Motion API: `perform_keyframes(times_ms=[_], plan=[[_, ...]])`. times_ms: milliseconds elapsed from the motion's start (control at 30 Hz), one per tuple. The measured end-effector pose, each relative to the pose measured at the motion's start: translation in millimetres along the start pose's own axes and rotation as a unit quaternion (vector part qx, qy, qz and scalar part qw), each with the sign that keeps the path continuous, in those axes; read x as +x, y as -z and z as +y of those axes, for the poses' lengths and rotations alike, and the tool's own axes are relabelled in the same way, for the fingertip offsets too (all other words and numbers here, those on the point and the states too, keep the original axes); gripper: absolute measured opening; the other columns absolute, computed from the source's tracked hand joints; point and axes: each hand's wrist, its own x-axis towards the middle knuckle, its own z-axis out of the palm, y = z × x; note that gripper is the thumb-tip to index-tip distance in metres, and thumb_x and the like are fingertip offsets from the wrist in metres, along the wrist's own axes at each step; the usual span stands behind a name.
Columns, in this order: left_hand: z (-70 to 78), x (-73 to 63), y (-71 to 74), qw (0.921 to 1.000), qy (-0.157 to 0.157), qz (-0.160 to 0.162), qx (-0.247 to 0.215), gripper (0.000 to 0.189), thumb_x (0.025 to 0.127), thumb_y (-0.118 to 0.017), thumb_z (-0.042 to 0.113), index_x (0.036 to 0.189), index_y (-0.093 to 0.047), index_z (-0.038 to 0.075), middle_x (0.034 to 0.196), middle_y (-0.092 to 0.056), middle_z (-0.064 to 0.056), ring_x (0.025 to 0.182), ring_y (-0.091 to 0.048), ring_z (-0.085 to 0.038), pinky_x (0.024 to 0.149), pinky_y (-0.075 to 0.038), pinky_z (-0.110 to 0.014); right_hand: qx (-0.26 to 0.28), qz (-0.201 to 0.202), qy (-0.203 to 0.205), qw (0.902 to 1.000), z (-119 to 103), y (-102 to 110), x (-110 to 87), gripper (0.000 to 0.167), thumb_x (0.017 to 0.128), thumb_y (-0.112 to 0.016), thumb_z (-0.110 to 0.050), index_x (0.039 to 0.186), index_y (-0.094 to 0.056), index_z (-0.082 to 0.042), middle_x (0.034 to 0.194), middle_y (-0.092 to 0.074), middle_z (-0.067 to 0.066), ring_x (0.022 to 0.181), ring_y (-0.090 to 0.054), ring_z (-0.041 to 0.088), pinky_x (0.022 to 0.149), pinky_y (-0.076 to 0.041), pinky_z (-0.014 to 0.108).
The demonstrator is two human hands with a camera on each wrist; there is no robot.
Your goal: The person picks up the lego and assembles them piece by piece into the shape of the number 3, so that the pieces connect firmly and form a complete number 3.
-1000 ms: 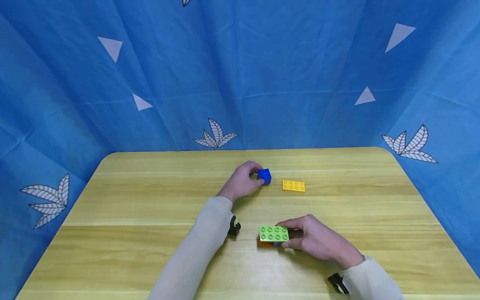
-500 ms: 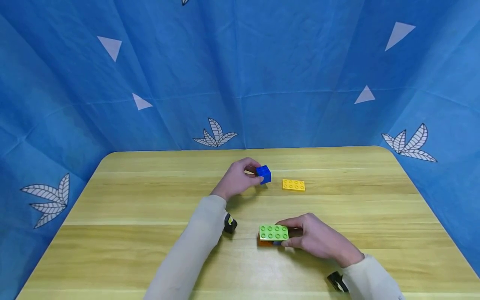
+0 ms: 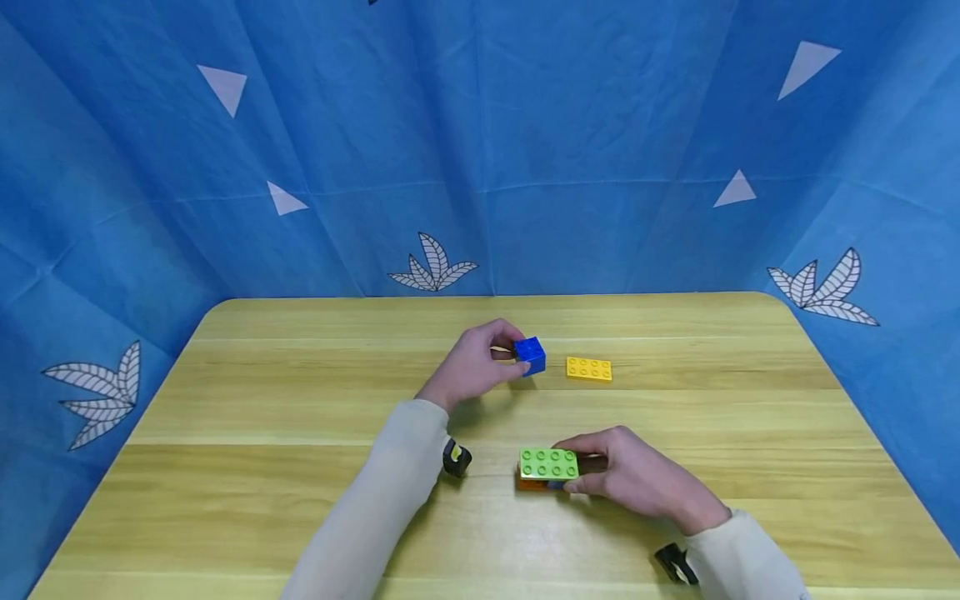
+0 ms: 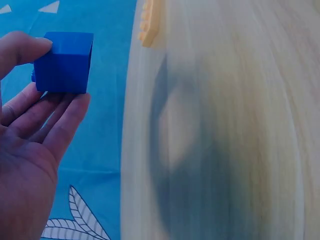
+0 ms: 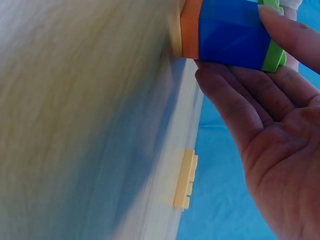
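Blue block (image 3: 530, 356): located between the thumb and fingers of the left hand (image 3: 472, 362), which pinch it by opposite sides. It is held off the desk (image 3: 225, 417), hollow underside toward the surface. The side grip presumably serves to keep studs and underside largely uncovered.

Stack (image 3: 548, 463): located nearer the wearer, pinched between the thumb and fingers of the right hand (image 3: 637, 473). 3 layers noted: orange brick (image 5: 190, 30) lowest, blue brick (image 5: 232, 37) in the middle, green plate (image 5: 272, 54) on top. The grip falls mainly on the blue brick, apparently to steady the stack while leaving the 8 green studs exposed. Contact between orange brick and desk cannot be confirmed.

Yellow plate (image 3: 588, 369): flat on the desk, studs up, to the right of the left fingertips and farther out than the right fingers. Neither hand touches it; lying flat, it looks stable.

Outlying: 1 black wrist unit (image 3: 456, 458) per wrist, behind the fingers. Blue curtain (image 3: 600, 125) hangs beyond all fingers, apparently as a backdrop.
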Motion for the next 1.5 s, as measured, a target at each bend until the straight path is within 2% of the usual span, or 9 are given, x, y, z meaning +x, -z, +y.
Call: perform_keyframes(times_ms=[267,533,733,900,1033,1233,1367,1500], plan=[[9.4,-8.7,-4.5,0.9997,-0.004,-0.021,-0.010,0.029,0.087,-0.075,0.010,0.111,-0.060,0.009,0.112,-0.062,-0.004,0.102,-0.062,-0.018,0.088,-0.052,-0.027,-0.027,-0.002,-0.004,0.9996,-0.5,2.3,-0.8,0.038,0.086,-0.076,-0.023,0.122,-0.068,-0.014,0.107,-0.069,-0.009,0.099,-0.065,0.013,0.088,-0.052,0.032],[15.6,-15.6,-8.5,0.9991,-0.010,-0.035,-0.022,0.029,0.086,-0.076,0.011,0.111,-0.062,0.012,0.114,-0.062,-0.001,0.103,-0.062,-0.017,0.088,-0.052,-0.029,-0.060,0.002,0.012,0.9981,-1.7,4.1,0.2,0.035,0.085,-0.078,-0.023,0.119,-0.069,-0.016,0.103,-0.069,-0.012,0.094,-0.064,0.010,0.084,-0.053,0.032],[22.6,-24.9,-13.9,0.9979,-0.023,-0.029,-0.054,0.030,0.085,-0.077,0.009,0.111,-0.063,0.010,0.113,-0.062,-0.004,0.100,-0.064,-0.019,0.085,-0.054,-0.029,-0.066,0.007,0.011,0.9977,-1.1,4.1,1.0,0.036,0.084,-0.079,-0.024,0.118,-0.070,-0.017,0.101,-0.068,-0.013,0.091,-0.063,0.010,0.082,-0.053,0.031],[27.7,-39.5,-17.3,0.9964,-0.040,-0.037,-0.065,0.031,0.085,-0.077,0.011,0.113,-0.064,0.010,0.113,-0.062,-0.003,0.099,-0.065,-0.018,0.087,-0.054,-0.034,-0.043,-0.004,0.013,0.9990,0.0,0.7,1.7,0.034,0.084,-0.080,-0.020,0.116,-0.070,-0.014,0.100,-0.070,-0.011,0.088,-0.065,0.011,0.077,-0.054,0.028],[31.9,-48.7,-20.1,0.9952,-0.063,-0.049,-0.058,0.031,0.085,-0.077,0.012,0.113,-0.065,0.010,0.112,-0.063,-0.001,0.099,-0.065,-0.016,0.090,-0.053,-0.037,-0.036,-0.008,0.019,0.9992,0.9,-0.8,2.7,0.031,0.084,-0.079,-0.018,0.114,-0.071,-0.014,0.098,-0.070,-0.010,0.086,-0.066,0.013,0.075,-0.055,0.028],[37.2,-54.6,-22.1,0.9949,-0.076,-0.062,-0.021,0.031,0.085,-0.078,0.017,0.113,-0.065,0.015,0.109,-0.063,0.004,0.099,-0.063,-0.014,0.088,-0.052,-0.029,-0.057,-0.004,0.017,0.9982,2.2,0.9,3.6,0.031,0.084,-0.079,-0.017,0.114,-0.070,-0.018,0.095,-0.069,-0.012,0.081,-0.064,0.012,0.071,-0.054,0.028],[39.4,-57.8,-22.3,0.9941,-0.082,-0.070,-0.009,0.031,0.085,-0.079,0.019,0.112,-0.065,0.016,0.108,-0.064,0.005,0.099,-0.063,-0.015,0.088,-0.053,-0.032,-0.064,-0.006,0.014,0.9978,2.0,2.1,4.1,0.031,0.084,-0.079,-0.017,0.114,-0.070,-0.019,0.094,-0.069,-0.013,0.081,-0.063,0.011,0.072,-0.054,0.028],[39.8,-61.4,-24.8,0.9930,-0.085,-0.081,-0.010,0.030,0.085,-0.079,0.019,0.112,-0.065,0.016,0.109,-0.063,0.006,0.098,-0.063,-0.013,0.089,-0.053,-0.036,-0.052,-0.009,0.018,0.9984,2.0,3.1,5.2,0.033,0.084,-0.079,-0.017,0.116,-0.070,-0.013,0.099,-0.070,-0.009,0.088,-0.065,0.012,0.077,-0.055,0.029]])
